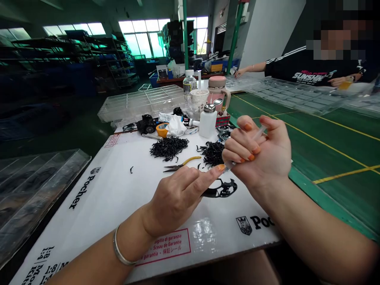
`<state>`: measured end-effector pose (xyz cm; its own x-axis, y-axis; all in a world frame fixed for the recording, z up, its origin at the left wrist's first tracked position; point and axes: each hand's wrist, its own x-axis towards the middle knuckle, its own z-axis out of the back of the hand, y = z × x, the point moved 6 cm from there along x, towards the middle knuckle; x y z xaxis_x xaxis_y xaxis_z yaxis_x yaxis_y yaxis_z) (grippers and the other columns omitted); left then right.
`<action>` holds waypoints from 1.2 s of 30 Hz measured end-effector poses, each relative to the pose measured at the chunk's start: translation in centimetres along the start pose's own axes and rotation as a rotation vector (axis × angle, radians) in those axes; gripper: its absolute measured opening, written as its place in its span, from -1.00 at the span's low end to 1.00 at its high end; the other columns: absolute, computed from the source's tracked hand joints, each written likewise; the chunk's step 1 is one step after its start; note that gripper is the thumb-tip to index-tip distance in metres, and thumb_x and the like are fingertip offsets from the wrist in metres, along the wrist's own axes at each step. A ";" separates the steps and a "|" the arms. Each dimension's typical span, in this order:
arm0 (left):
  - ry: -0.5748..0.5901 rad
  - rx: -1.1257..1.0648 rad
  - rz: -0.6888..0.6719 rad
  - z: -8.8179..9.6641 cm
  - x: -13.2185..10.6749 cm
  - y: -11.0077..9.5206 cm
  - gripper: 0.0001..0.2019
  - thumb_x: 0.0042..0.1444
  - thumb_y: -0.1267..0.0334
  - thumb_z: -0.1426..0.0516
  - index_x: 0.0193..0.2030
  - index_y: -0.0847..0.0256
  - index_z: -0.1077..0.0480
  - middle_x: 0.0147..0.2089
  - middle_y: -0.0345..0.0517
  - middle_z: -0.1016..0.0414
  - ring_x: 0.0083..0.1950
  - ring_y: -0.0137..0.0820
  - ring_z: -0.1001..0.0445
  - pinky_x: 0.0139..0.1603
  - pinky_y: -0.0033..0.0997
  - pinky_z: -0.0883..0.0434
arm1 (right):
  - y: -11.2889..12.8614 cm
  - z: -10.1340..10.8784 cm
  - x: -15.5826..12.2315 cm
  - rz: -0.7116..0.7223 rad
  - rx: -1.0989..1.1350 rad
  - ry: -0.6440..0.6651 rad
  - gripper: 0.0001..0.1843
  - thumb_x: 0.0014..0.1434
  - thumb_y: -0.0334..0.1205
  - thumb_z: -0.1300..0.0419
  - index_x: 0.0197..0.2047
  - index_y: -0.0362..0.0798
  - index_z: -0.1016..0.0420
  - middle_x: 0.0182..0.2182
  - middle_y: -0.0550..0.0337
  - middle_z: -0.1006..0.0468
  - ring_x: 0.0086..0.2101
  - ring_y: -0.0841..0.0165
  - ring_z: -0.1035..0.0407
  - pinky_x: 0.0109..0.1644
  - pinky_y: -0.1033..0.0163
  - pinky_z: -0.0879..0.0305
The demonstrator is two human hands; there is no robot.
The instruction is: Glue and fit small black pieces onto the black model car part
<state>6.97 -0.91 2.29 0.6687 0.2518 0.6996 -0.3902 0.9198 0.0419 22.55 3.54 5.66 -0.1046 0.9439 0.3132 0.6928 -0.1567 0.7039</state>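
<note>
Here, a heap of black strips (168,148) lay beyond the left hand (176,194), with yellow-handled pliers (178,167) nearer to it. A black frame (230,191) sat between the hands. The left forefinger met a translucent tube's (260,133) lower end; whether that hand pinched, I couldn't tell. The right hand (264,154) curled around the tube.

Counted, clock positions from centre of view: two hands, left hand (175,194) six-thirty, right hand (267,158) three; one clear slim piece (260,133), three; two black heaps, left heap (169,148) nine, right heap (212,153) three-thirty; one pliers (192,158), six-thirty; one white bottle (207,124), two.
</note>
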 end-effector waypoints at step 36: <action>-0.065 -0.049 -0.012 0.3 0.3 0.0 -0.42 0.14 0.46 -0.21 0.29 0.28 -0.16 -0.07 -0.02 -0.52 -0.15 -0.35 -0.47 -0.19 -0.34 -0.52 | 0.2 -0.4 -0.4 -0.001 0.138 -0.060 -0.62 0.01 -0.22 -0.12 -0.49 -0.02 0.13 -0.77 0.44 0.17 -0.73 0.54 0.29 -0.65 0.35 0.24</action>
<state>7.00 -0.98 2.76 0.6296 0.2222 0.7445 -0.3498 0.9367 0.0163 22.46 2.98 5.88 -0.0657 0.9602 0.2713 0.7844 -0.1184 0.6088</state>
